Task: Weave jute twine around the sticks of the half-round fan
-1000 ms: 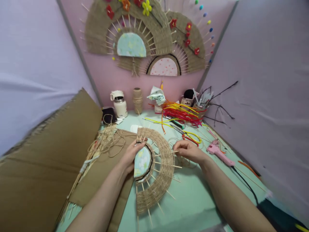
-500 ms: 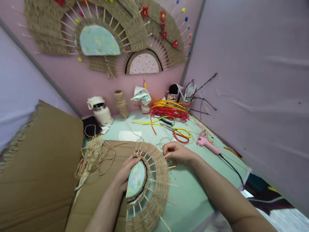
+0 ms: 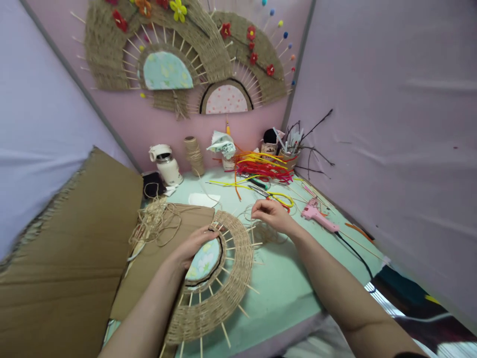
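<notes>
A half-round woven twine piece (image 3: 238,271) with pale sticks poking out beyond its rim is tilted in front of me. Its flowered light-blue fabric centre (image 3: 204,261) has a black cord edge. My left hand (image 3: 197,244) grips that centre, thumb on top, other fingers hidden behind. Just off the piece's upper right rim, my right hand (image 3: 270,216) is closed in a pinch. A thin strand of twine (image 3: 252,227) hangs from its fingertips, and a loose twine coil (image 3: 270,233) lies below it on the table.
Cardboard (image 3: 70,253) stands at left beside tangled twine (image 3: 154,219). Behind are a white flask (image 3: 169,169), a twine spool (image 3: 194,156), coloured pipe cleaners (image 3: 261,169) and scissors (image 3: 281,199). A pink glue gun (image 3: 320,219) lies right. Woven pieces (image 3: 160,44) hang on the wall.
The woven piece and my left hand have shifted down and left in view, tilting more. My right hand has lifted slightly away from the rim, still pinched. The view has turned a little left.
</notes>
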Available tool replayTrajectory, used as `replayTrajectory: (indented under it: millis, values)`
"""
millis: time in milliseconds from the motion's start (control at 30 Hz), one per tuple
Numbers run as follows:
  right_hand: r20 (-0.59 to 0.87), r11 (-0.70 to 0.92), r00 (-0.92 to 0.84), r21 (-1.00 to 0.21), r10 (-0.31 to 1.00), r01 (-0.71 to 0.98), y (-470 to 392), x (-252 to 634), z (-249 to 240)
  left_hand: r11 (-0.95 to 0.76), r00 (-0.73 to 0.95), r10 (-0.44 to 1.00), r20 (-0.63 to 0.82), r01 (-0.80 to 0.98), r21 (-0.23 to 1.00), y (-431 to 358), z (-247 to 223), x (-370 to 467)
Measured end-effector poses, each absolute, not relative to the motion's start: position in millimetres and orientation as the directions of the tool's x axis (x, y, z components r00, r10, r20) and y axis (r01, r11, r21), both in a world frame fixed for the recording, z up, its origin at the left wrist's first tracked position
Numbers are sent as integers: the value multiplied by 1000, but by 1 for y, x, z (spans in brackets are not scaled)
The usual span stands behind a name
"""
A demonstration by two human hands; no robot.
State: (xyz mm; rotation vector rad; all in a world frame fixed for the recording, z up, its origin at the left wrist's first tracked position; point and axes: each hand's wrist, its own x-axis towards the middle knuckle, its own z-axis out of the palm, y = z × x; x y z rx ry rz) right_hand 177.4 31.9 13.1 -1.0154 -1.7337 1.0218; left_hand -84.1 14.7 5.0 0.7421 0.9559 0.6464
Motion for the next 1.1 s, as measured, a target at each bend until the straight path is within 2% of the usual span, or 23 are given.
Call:
replayTrajectory:
  millis: [333, 533, 700, 933, 1100]
  values:
    - [226, 307, -388, -938, 893, 161, 34, 176, 6, 504, 480, 800, -360, -211, 838, 6, 12, -82]
    - [237, 338, -422, -923, 875, 184, 35, 174, -1, 487, 501, 794, -345, -182, 854, 0, 14, -78]
    - [317, 407, -361, -889, 877, 211, 35, 173, -2, 511, 513, 771, -378, -142, 848, 0, 15, -76]
    - [486, 567, -302, -761, 820, 316, 33, 176, 1, 538, 529, 744, -408, -113, 835, -3, 16, -75]
    - [541, 599, -256, -722, 801, 347, 33, 177, 3, 555, 559, 715, -420, -88, 827, -4, 14, -76]
